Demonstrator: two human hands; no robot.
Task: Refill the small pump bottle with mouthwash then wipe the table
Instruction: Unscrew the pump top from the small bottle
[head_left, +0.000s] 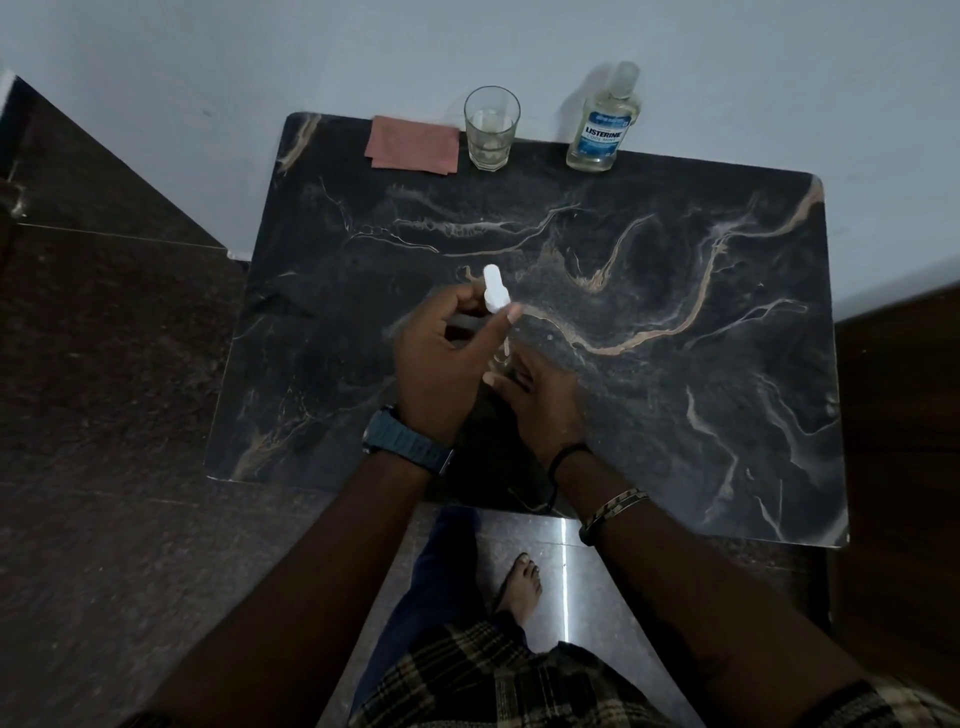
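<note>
1. Nearest us: our right hand (540, 400) is low over the dark marble table (675, 415), fingers curled downward round something small. We judge that to be the body of the small pump bottle, but the hand hides it, so we cannot tell for certain.

2. Just above it, our left hand (441, 353) pinches the white pump head (495, 291) between thumb and curled fingers. Its thin dip tube (505, 347) hangs down, the lower end close above the right hand.

3. Step in hand, as we read it: opening the bottle. The pump looks lifted clear or nearly clear of the neck; the refill itself is not yet begun.

4. Far edge, against the wall: the mouthwash bottle (602, 124), upright, cap on, well apart from both hands. Left of it a clear glass (491, 127), and left again a folded pink cloth (413, 143), lying flat.

5. Next move calls for: setting the pump aside without dripping from the tube, then a long reach for the mouthwash and uncapping it. Pouring into so narrow a neck will need the right hand holding the small bottle steady; spills seem likely, hence the cloth.
</note>
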